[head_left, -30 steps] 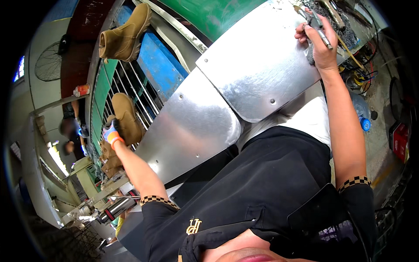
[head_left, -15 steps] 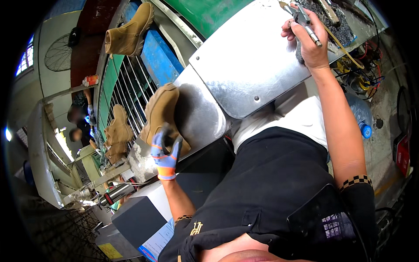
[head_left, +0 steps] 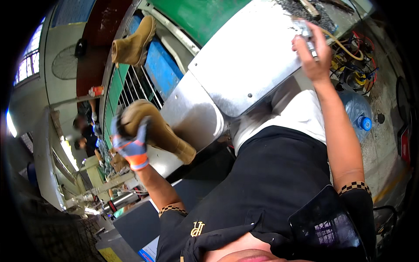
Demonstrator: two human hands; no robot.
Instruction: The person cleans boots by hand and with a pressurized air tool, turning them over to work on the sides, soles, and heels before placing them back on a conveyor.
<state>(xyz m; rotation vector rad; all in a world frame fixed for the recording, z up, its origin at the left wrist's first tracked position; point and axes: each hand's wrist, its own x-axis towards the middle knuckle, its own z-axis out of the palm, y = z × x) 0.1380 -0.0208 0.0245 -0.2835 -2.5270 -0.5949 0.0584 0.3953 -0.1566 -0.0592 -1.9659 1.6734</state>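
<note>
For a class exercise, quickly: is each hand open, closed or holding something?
Left gloved hand: closed on a tan ankle boot, near its toe.
Right bare hand: closed around a metal spray-gun-like tool.

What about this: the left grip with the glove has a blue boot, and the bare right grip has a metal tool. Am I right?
Not quite: the boot in the gloved left grip is brown, not blue; the head view shows it. The right grip does hold a metal tool.

Tan boot (head_left: 163, 132), checkered sleeve trim (head_left: 355, 187), seemingly silver tool (head_left: 307, 34)
</note>
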